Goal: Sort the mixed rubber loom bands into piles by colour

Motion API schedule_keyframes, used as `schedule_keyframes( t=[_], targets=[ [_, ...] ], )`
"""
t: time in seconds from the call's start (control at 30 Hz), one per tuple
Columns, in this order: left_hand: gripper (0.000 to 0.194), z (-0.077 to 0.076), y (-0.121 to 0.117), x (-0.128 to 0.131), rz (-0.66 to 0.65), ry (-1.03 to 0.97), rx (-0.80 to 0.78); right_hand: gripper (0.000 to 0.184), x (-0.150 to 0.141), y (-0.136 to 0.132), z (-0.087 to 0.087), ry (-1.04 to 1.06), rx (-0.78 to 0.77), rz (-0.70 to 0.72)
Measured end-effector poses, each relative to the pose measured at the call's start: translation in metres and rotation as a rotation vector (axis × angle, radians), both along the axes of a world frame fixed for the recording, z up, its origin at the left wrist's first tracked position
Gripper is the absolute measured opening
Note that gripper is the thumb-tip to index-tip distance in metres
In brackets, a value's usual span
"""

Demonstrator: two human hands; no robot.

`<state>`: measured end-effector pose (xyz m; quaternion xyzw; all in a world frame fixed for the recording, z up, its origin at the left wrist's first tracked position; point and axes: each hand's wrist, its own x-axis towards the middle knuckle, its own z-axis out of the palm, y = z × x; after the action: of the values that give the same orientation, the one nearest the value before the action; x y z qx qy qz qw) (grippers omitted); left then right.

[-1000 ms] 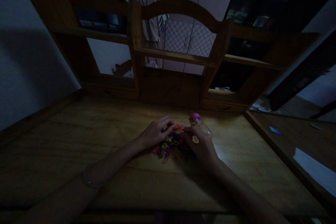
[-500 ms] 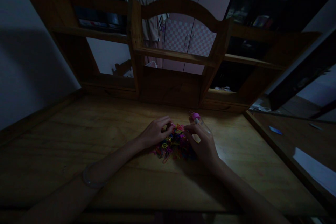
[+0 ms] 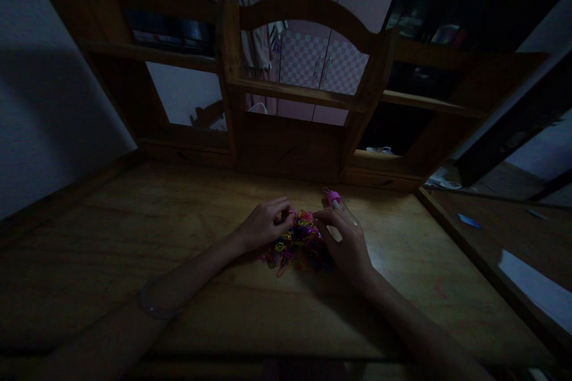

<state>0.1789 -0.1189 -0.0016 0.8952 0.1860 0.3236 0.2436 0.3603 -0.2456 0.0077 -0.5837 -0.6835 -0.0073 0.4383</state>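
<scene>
Bands: we see a pile of coloured bands (image 3: 298, 241) just below the middle of the frame, heaped on the wooden desk (image 3: 156, 220) between both hands.
Left hand: our left hand (image 3: 268, 223) reaches in from the lower left, its thumb and fingers bent close together at the pile's edge; we cannot tell whether they grip a band.
Right hand: our right hand (image 3: 351, 244) comes from the lower right, fingertips at the pile's other side, thumb and finger curved around a gap; what they pinch, if anything, we cannot make out.
Bottle: just above the right hand we see a clear bottle with a pink cap (image 3: 333, 197), partly hidden by that hand.
Lower right: we see white paper (image 3: 536, 289).
</scene>
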Motion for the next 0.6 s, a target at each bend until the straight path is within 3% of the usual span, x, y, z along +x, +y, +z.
schedule_keyframes(
  t=[0.6],
  targets=[
    [0.027, 0.0004, -0.0001, 0.0012, 0.014, -0.015, -0.003, 0.012, -0.0008, -0.0006, 0.0014, -0.006, -0.011, 0.006]
  ],
)
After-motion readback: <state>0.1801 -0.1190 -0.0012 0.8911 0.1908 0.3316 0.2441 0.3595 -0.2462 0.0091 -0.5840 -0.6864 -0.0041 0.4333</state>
